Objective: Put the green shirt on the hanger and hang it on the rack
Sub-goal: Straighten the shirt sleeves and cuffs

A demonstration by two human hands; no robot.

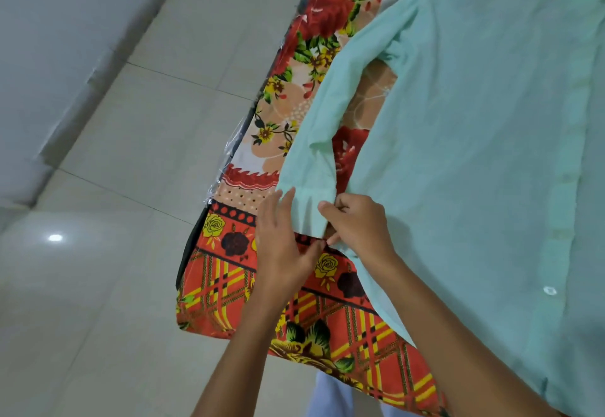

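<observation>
The pale green shirt (474,141) lies spread flat on a bed, filling the right of the view, button placket up, with one white button (549,291) visible. Its long sleeve (314,141) runs down the left side to the cuff. My left hand (281,246) rests on the outer side of the cuff, fingers stretched along it, thumb pinching its lower edge. My right hand (357,226) pinches the cuff's inner edge with fingertips closed on the cloth. No hanger or rack is in view.
A flowered red, orange and yellow bedsheet (294,66) covers the bed, whose edge (229,167) runs diagonally from top centre to bottom. Pale tiled floor (98,285) lies on the left, with a grey wall base (49,89) at upper left.
</observation>
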